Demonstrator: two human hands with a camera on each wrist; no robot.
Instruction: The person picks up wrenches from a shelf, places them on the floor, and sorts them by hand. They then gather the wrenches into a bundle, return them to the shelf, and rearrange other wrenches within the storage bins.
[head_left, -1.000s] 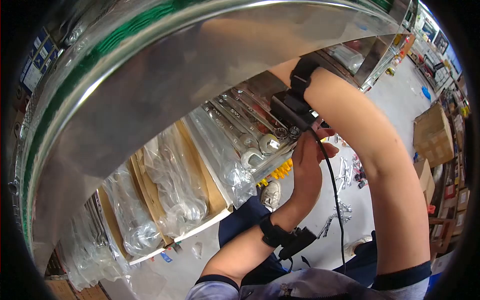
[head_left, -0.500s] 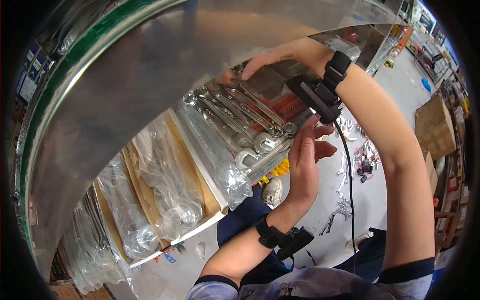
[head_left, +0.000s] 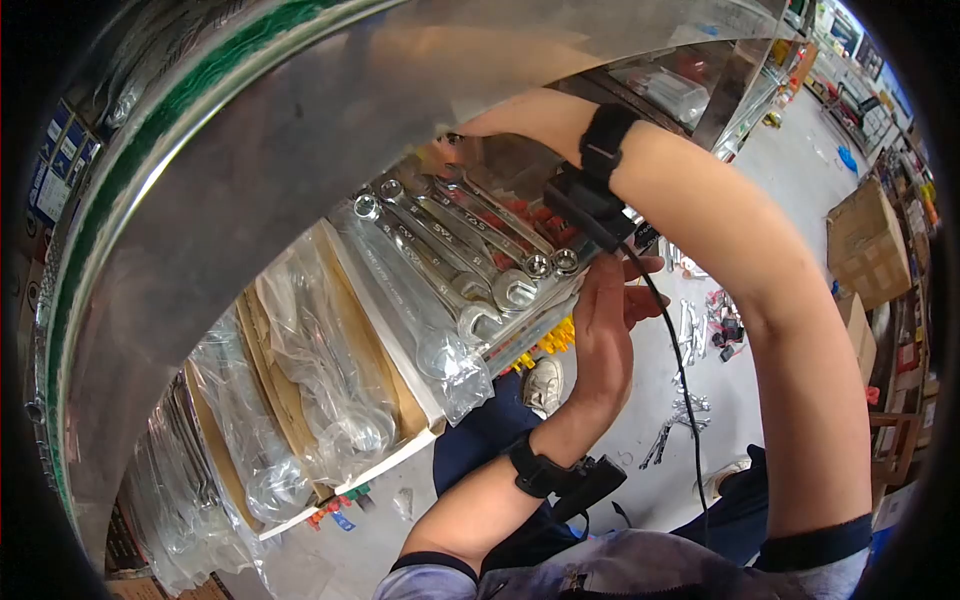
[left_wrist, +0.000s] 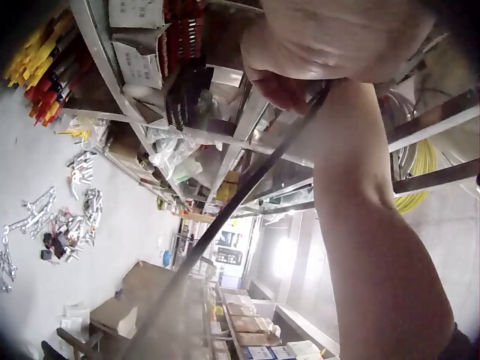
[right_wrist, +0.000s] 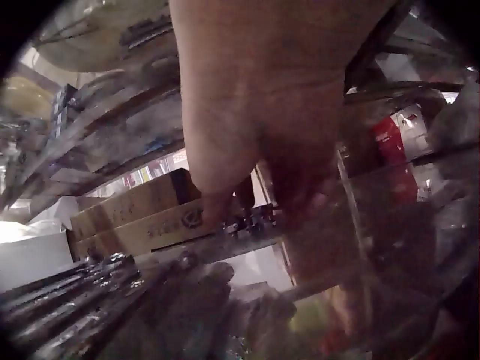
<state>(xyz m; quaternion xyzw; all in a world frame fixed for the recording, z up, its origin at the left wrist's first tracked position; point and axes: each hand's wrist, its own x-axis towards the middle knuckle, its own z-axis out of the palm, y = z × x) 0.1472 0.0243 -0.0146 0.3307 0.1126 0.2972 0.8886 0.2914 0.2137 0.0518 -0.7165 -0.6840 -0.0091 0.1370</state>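
Observation:
Several combination wrenches (head_left: 435, 235) lie side by side in a clear-plastic-lined tray on a shelf. My left hand (head_left: 605, 335) is at the tray's near right corner, fingers extended and fingertips right at the edge beside the wrenches' ring ends. Deeper in, under the metal shelf panel, my right hand (head_left: 510, 112) reaches past the far ends of the wrenches, its fingers mostly hidden by the panel. In the right wrist view, small shiny metal pieces (right_wrist: 251, 220) show between thumb and fingers; I cannot tell whether they are gripped.
A metal panel with a green edge (head_left: 225, 85) overhangs the shelf. Left of the wrenches stand cardboard boxes with plastic-wrapped large wrenches (head_left: 345, 380). More tools (head_left: 685, 415) lie on the floor. A carton (head_left: 868, 245) stands at right. A black cable (head_left: 680, 370) hangs from the right wrist.
My right hand drew back into sight over the wrenches, then moved left and deeper under the panel again. My left hand stays at the tray corner.

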